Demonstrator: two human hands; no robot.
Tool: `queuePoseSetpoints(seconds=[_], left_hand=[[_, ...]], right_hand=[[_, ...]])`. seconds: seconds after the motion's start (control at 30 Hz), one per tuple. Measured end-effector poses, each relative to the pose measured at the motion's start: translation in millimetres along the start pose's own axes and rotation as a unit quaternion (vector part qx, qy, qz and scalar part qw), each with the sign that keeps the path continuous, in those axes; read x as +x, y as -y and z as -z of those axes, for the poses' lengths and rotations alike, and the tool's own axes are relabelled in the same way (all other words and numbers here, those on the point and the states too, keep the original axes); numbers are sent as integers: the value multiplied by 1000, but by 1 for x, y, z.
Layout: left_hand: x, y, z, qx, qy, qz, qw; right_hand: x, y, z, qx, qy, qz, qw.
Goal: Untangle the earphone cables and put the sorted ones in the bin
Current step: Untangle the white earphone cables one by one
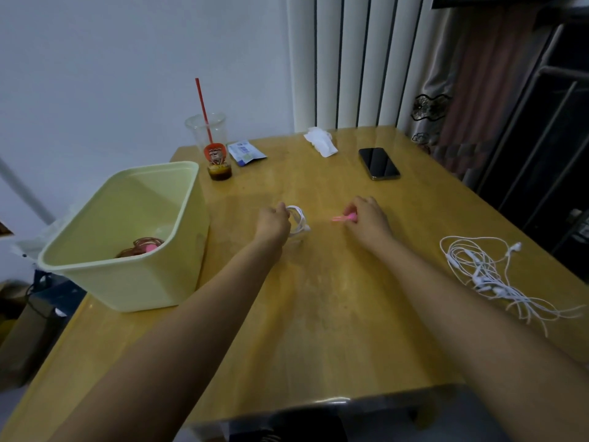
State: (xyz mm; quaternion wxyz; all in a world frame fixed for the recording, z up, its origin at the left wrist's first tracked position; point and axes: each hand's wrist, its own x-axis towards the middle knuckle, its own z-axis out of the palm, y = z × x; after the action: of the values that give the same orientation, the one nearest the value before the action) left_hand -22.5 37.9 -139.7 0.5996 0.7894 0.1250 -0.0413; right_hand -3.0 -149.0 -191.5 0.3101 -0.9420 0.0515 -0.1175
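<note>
Table (318, 314) carries everything in front of you. The bin (127, 282) stands at its left edge, with a brown coiled cable (140, 247) lying at the bottom. The white tangle of earphone cables (487, 275) lies well to your right, its loose ends trailing toward the near right edge. Your left hand (272, 223) is curled around a white coil (299, 220), which sticks out on the side facing your other hand. Your right hand (368, 218) pinches a pink piece (342, 218) by one end. Its long axis runs left to right, and the free tip points at the coil without touching it.
</note>
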Motion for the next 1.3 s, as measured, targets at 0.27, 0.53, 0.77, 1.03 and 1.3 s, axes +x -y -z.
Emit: queuePoseSetpoints(seconds=[0.27, 0.53, 0.77, 1.03, 1.3], left_hand=[[10, 8, -15, -16, -19, 32, 999], [3, 1, -12, -35, -5, 60, 998], [-4, 1, -13, -15, 11, 39, 999], [-16, 0, -27, -73, 104, 86, 988], [-24, 0, -27, -1, 119, 43, 992]], right_hand=[[-21, -7, 8, 311, 28, -22, 950], [-26, 1, 23, 136, 134, 26, 981], [-33, -5, 26, 348, 126, -23, 929], [-45, -4, 30, 489, 176, -34, 854], [-55, 1, 35, 427, 163, 9, 889]])
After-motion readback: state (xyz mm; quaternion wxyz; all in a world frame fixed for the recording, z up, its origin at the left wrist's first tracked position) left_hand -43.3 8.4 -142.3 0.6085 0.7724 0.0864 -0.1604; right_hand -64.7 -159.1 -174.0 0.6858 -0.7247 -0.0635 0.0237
